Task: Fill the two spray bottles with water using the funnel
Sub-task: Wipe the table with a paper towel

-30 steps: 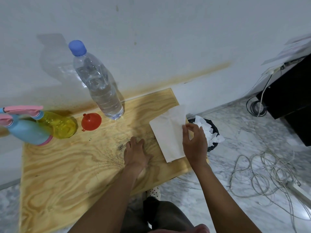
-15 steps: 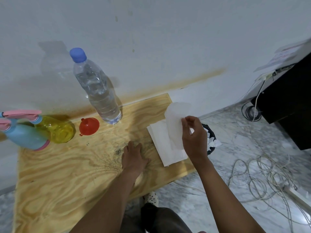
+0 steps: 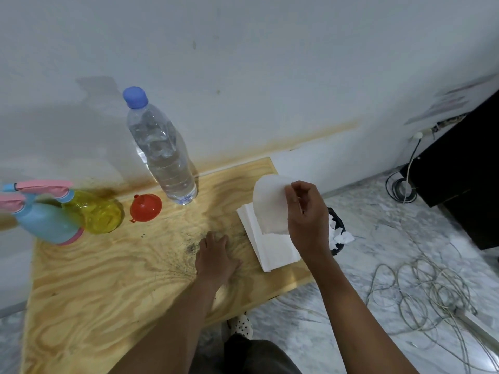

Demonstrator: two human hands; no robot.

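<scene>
The only writing in sight is on the papers (image 3: 448,103) on the wall far to the right of the fingers, and it is too blurred to read. The clear water bottle (image 3: 162,155) with the blue cap stands upright beyond the left fingertips, near the wall; I cannot make out any print on it.

The right hand (image 3: 305,214) pinches a white tissue sheet (image 3: 270,206) between thumb and curled fingers, holding it up just above the tissue stack (image 3: 272,252), which lies under and to the left of those fingers. The left hand (image 3: 216,255) rests palm down on the plywood table (image 3: 108,279), fingers straight and holding nothing.

The red funnel (image 3: 145,207) lies well to the left of the left fingertips and slightly beyond them. Farther left is the yellow spray bottle (image 3: 97,211), touching the blue spray bottle (image 3: 46,225). Both carry pink trigger heads, and the frame's left edge cuts off the blue one's.

A black bin (image 3: 337,228) of white scraps sits mostly hidden behind the right wrist. Tangled cables (image 3: 421,287) lie on the marble floor to the right.
</scene>
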